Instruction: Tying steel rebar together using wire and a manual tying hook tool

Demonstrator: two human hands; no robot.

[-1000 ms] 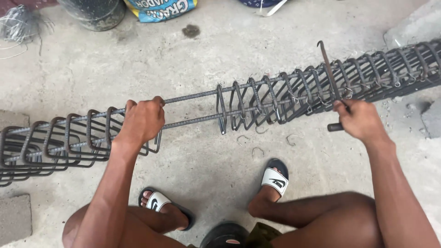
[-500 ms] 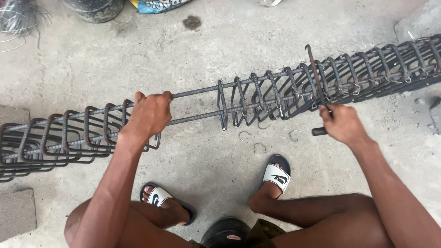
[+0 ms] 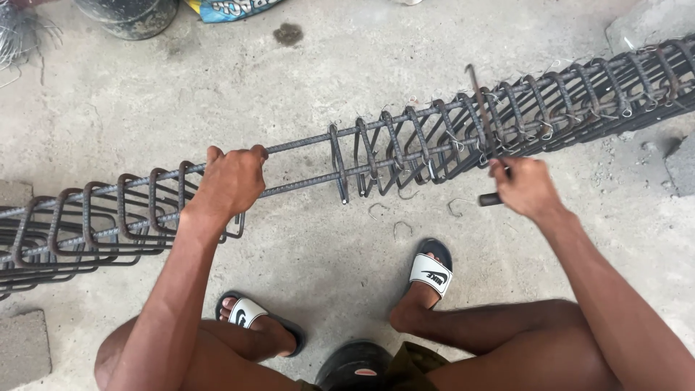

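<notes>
A long rebar cage (image 3: pixel 405 141) of steel bars and square stirrups lies across the concrete floor from left to right. My left hand (image 3: pixel 230 181) is shut on a stirrup and the top bar at the end of the left group of stirrups. My right hand (image 3: pixel 527 187) is shut on a metal hook tool (image 3: pixel 479 108) whose shaft rises through the stirrups on the right; its dark handle end sticks out left of my fingers. A bare stretch of bars (image 3: pixel 297 165) runs between the two stirrup groups.
Bent wire ties (image 3: pixel 399 226) lie on the floor under the cage. My sandalled feet (image 3: pixel 428 274) rest below them. A dark bucket (image 3: pixel 129 16) and a blue bag (image 3: pixel 226 7) stand at the top left, with a wire coil (image 3: pixel 14 32) beside them. Concrete blocks (image 3: pixel 25 347) sit at the edges.
The whole scene has shifted a little left and up in view. My right hand has moved left along the cage with the hook tool. My left hand keeps its grip.
</notes>
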